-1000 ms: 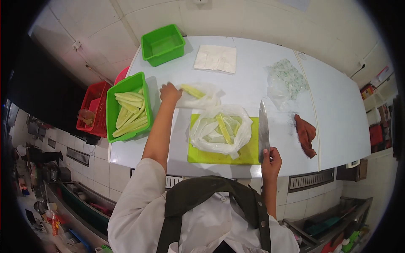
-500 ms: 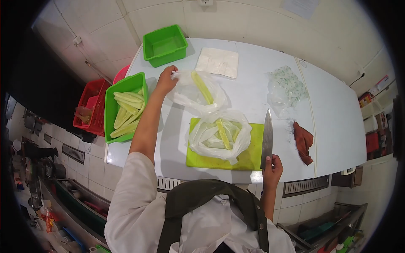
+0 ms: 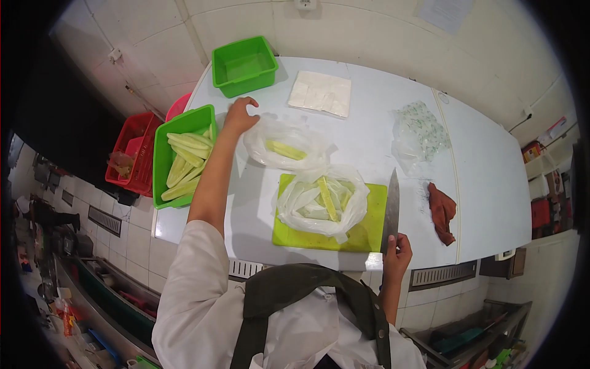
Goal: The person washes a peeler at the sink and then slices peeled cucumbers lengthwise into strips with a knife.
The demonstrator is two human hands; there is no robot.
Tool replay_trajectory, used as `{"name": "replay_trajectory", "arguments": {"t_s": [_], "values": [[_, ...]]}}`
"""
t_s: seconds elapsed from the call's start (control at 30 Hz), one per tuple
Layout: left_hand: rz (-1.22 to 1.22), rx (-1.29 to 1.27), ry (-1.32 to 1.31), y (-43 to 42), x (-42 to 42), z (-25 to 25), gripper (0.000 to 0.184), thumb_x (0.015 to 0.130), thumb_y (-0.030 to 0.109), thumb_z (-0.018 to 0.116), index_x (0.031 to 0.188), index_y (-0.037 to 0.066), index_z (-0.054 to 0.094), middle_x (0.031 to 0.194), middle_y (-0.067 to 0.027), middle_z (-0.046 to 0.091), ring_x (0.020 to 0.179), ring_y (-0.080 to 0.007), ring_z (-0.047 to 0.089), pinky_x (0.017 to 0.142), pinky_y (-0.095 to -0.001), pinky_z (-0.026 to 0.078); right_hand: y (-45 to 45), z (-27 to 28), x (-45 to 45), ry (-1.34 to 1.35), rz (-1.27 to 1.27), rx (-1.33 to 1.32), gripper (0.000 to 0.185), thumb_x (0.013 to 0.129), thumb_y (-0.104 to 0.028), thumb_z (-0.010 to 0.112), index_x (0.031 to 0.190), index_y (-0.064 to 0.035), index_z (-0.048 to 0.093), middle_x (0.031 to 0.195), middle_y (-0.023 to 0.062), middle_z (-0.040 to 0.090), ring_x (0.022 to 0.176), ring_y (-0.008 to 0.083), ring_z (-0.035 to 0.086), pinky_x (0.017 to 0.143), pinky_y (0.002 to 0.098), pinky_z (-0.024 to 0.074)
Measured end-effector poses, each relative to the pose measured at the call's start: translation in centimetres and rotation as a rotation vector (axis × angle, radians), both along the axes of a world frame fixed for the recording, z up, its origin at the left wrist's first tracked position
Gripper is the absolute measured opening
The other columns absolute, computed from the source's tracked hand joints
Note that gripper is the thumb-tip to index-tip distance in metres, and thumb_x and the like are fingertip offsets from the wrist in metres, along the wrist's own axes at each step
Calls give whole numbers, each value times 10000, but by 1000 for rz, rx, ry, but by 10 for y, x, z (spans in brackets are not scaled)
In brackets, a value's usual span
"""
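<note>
Gripping knife [image 3: 391, 209] in right hand [image 3: 398, 251] at 4 o'clock, presumably protecting nearer bag [image 3: 310, 208]. Holding left hand [image 3: 241, 115] empty with fingers parted at 11 o'clock.

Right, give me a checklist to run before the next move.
1. Knife in hand: ok, held in the right hand, tip pointing away from the body.
2. Left hand clear of the blade: ok, well off to the left.
3. Left hand touching the far plastic bag: cannot tell; thumb and fingers stand apart near its edge.
4. Cutting board free: not ok, an open plastic bag with pale green pieces covers much of it.
5. Brown cloth apart from the knife: ok.
</note>
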State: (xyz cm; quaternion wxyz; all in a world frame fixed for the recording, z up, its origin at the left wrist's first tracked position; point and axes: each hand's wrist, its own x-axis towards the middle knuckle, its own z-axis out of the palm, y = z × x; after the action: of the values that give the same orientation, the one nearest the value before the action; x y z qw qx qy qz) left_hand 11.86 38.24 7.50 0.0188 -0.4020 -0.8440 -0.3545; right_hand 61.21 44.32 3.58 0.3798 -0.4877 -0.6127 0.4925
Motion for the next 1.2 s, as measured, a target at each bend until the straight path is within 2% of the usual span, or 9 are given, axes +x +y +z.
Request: {"name": "replay_trajectory", "arguments": {"t_s": [0.07, 0.13, 0.23, 0.4, 0.7, 0.8, 0.9, 0.97, 1.2], "values": [[98, 40, 489, -4, 21, 2, 240, 597, 115, 713, 803, 188, 615, 986, -5, 582, 996, -246, 518, 810, -416, 395, 0, -2, 0, -6, -2, -42, 135, 868, -134, 544, 822, -8, 536, 662, -31, 466, 578, 28, 376, 486, 180, 314], [-295, -57, 179, 2, 28, -26, 249, 583, 134, 732, 794, 181, 608, 1047, 16, 565, 1076, -201, 477, 878, -508, 332, 0, -5, -5, -10, 19, -47, 137, 870, -136, 543, 821, -8, 538, 667, -28, 473, 587, 29, 383, 491, 179, 318], [-447, -760, 318, -2, 80, -41, 971, 463, 443, 786, 1318, 202, 395, 1371, -108, 341, 1321, -263, 222, 946, -729, -6, -1, -8, -11, -7, 70, -16, 136, 870, -135, 542, 824, -7, 541, 675, -22, 483, 597, 30, 391, 495, 178, 321], [-221, -766, 272, 27, 91, -76, 1147, 485, 721, 627, 1395, 133, 251, 1428, -173, 237, 1348, -342, 119, 894, -763, -9, -5, 1, -13, 19, 99, -29, 128, 867, -125, 541, 837, -1, 545, 676, -19, 482, 601, 36, 399, 501, 180, 330], [-116, -757, 224, 52, 73, -66, 903, 605, 619, 611, 1336, 145, 373, 1409, -178, 276, 1328, -348, 193, 903, -759, -11, 2, -5, 13, -93, 10, 55, 134, 870, -132, 538, 828, -5, 525, 663, -25, 474, 570, 25, 402, 453, 181, 323], [-213, -805, 198, 22, 101, -39, 685, 669, 456, 643, 1241, 119, 478, 1317, -176, 414, 1265, -319, 335, 981, -661, 163, -4, 9, 4, -46, -7, -47, 130, 875, -146, 539, 845, -22, 512, 663, -33, 472, 512, 9, 385, 409, 170, 297], [-124, -247, -144, -22, 80, -22, 506, 725, 318, 637, 1165, 96, 523, 1162, -184, 533, 1126, -309, 479, 938, -478, 373, 4, -5, 4, -35, 19, 85, 168, 888, -212, 531, 827, -56, 517, 588, -31, 477, 395, 24, 370, 336, 183, 285], [288, -84, -89, -58, 48, 7, 425, 759, 266, 617, 1124, 64, 535, 1069, -190, 570, 995, -327, 549, 830, -380, 454, -4, 12, -2, -29, 28, 12, 119, 886, -160, 526, 858, -45, 511, 649, -48, 469, 470, -3, 372, 361, 168, 258], [1208, -359, -443, -134, -85, -11, 916, 773, 569, 526, 1381, -14, 165, 1436, -194, 189, 1341, -328, 141, 983, -670, 143, -4, 2, -4, -46, 86, 111, 124, 883, -155, 529, 851, -36, 522, 635, -38, 461, 461, 8, 370, 361, 182, 263]]}}
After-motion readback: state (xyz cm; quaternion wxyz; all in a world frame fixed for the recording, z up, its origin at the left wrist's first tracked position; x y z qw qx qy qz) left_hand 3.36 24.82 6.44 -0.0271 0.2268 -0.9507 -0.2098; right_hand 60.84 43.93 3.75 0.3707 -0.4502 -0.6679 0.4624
